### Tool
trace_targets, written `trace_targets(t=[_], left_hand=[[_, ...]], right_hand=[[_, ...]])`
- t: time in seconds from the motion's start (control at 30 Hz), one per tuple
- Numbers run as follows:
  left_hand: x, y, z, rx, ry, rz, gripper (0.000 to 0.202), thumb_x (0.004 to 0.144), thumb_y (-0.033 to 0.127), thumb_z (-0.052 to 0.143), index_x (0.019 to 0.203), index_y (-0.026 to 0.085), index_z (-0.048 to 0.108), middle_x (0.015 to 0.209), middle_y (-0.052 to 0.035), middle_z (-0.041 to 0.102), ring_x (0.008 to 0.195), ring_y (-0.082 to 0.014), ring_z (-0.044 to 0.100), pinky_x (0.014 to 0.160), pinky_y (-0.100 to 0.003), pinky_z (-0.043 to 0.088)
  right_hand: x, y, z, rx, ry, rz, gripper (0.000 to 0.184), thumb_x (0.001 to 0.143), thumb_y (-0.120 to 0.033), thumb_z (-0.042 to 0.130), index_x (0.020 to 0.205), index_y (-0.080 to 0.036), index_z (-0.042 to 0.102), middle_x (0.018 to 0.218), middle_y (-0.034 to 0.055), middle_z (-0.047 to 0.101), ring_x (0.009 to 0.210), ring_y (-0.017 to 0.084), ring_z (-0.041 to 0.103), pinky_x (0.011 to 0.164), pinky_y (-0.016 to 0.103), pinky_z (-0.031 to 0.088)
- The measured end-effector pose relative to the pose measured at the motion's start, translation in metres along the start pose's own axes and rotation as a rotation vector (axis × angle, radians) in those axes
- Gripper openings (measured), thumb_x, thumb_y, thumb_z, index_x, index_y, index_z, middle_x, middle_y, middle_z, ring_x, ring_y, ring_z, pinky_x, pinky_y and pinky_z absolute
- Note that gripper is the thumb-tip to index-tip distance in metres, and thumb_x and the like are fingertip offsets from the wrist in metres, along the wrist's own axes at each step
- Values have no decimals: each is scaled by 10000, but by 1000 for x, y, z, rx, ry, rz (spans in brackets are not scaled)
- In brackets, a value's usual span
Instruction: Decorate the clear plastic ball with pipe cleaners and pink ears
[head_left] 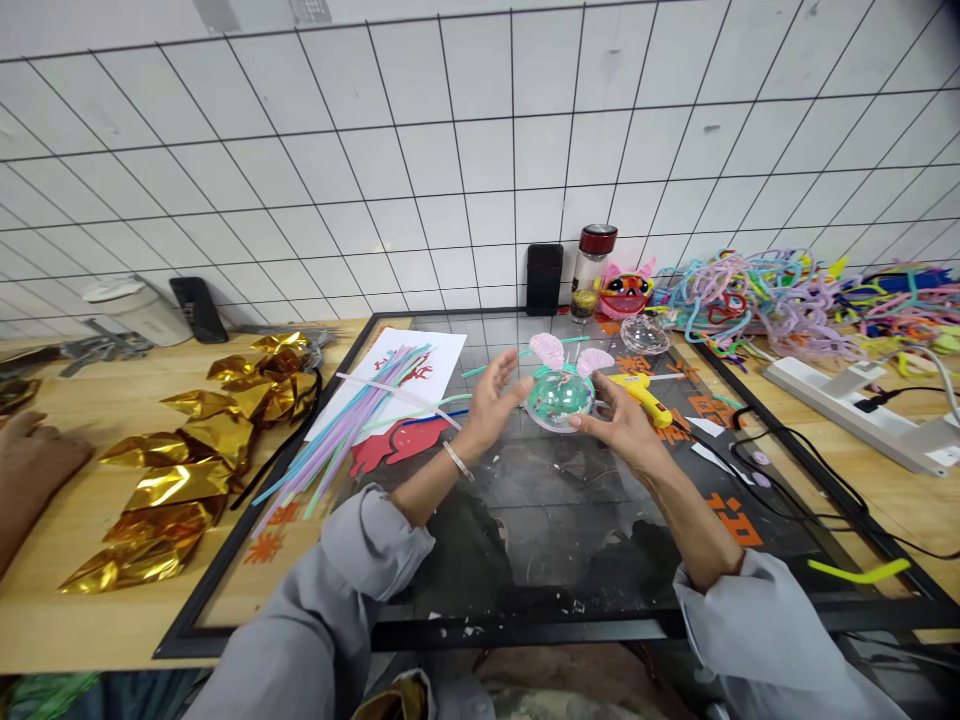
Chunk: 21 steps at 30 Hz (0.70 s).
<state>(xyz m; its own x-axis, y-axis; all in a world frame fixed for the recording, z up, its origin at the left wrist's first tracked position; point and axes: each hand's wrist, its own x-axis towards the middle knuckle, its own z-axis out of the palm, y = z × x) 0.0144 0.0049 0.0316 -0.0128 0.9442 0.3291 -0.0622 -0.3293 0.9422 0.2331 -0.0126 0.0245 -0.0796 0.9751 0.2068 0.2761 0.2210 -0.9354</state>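
A clear plastic ball (559, 398) with green and coloured bits inside hangs over the dark glass board. Two pink ear-shaped pieces made of coiled pipe cleaner (547, 350) rise from its top. My right hand (621, 420) grips the ball at its right side, thumb in front. On the left, my left hand (491, 402) is raised beside the ball with fingers apart; its thumb tip is close to the ball, and I cannot tell whether they touch. Just behind my right hand lies a yellow hot glue gun (646, 400).
Pastel pipe cleaners (352, 420) lie across white paper (442, 355) and a red cutout (397, 445). Gold foil (187, 460) and another person's hand (45, 450) are left. Behind stand a phone (544, 280), glass bottle (590, 275) and pink figure (626, 290). A power strip (855, 410) sits right.
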Motion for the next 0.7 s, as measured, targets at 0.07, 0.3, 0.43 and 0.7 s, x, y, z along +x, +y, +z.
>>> trace_targets(t=[0.07, 0.3, 0.43, 0.7], left_hand=[[7, 15, -18, 90, 136, 101, 491, 795, 603, 688, 1046, 182, 688, 1220, -104, 689, 1177, -249, 618, 1064, -406, 456], [-6, 42, -68, 529, 180, 85, 447, 916, 504, 511, 648, 170, 639, 618, 1, 601, 666, -143, 549, 715, -278, 453], [-12, 33, -75, 741, 15, 53, 308, 921, 373, 499, 757, 162, 654, 738, -19, 668, 732, -157, 592, 714, -275, 464], [-11, 20, -72, 1399, -296, -23, 192, 917, 294, 574, 1001, 169, 692, 1039, -104, 711, 1060, -283, 622, 916, -399, 475]], right_hand=[[-2, -6, -1, 44, 19, 71, 924, 592, -598, 841, 1391, -243, 544, 1456, 146, 541, 1312, 350, 539, 1094, 560, 434], [-10, -14, -7, -40, 224, 32, 616, 642, -616, 788, 1080, -194, 694, 1153, 139, 711, 1078, 323, 652, 917, 512, 516], [-20, -19, -9, -235, 420, -158, 321, 813, -516, 670, 793, -195, 675, 828, 59, 696, 787, 216, 640, 771, 394, 516], [-33, -27, -1, -469, 475, -563, 185, 922, -302, 597, 757, -223, 576, 740, 17, 619, 727, 181, 598, 712, 337, 474]])
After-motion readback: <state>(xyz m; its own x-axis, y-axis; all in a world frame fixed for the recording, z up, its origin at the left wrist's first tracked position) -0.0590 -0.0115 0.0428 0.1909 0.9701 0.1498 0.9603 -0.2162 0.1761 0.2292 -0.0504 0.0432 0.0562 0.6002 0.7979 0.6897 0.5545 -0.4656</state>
